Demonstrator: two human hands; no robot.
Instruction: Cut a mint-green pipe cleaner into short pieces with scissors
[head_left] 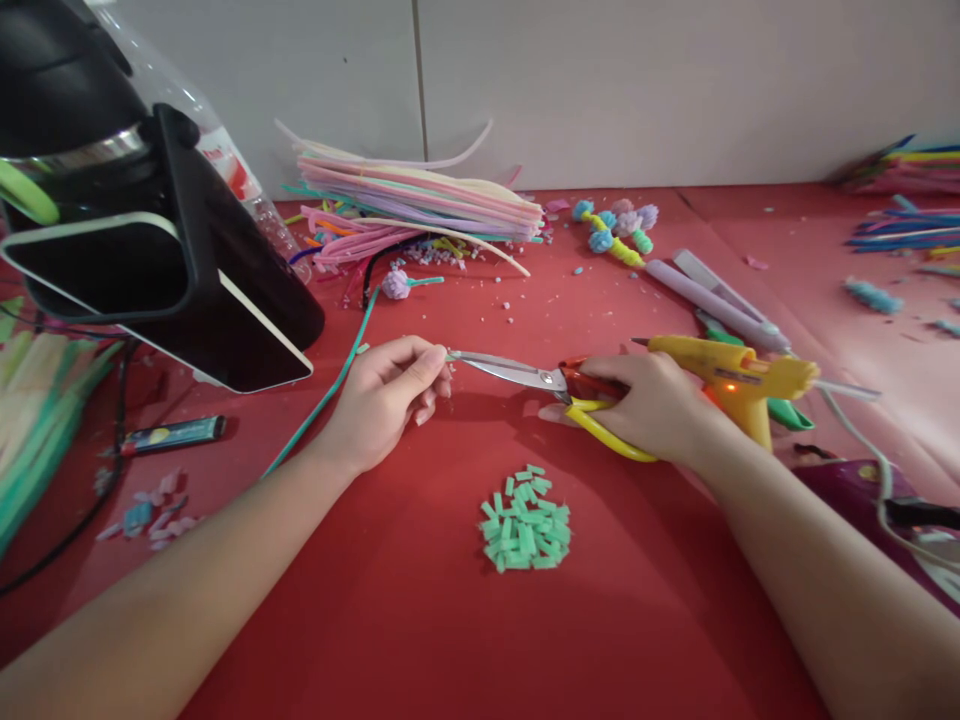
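My left hand [397, 395] is closed in a pinch, with a small green tip of a pipe cleaner showing at the fingertips. The points of the scissors [510, 370] meet that tip, their blades nearly together. Around the red and yellow handles, my right hand [645, 400] is closed. A teal pipe cleaner [322, 402] runs beside my left wrist and passes behind the forearm; whether it joins the pinched piece I cannot tell. Below and between the hands lies a pile of short green cut pieces [525, 525] on the red table [420, 600].
A yellow glue gun [720, 370] with a lit orange light and a lilac flat iron [712, 300] lie at right. Pastel pipe cleaners [420, 200] are bundled at the back. A large black bottle [247, 260] leans at left, near a lighter [174, 436].
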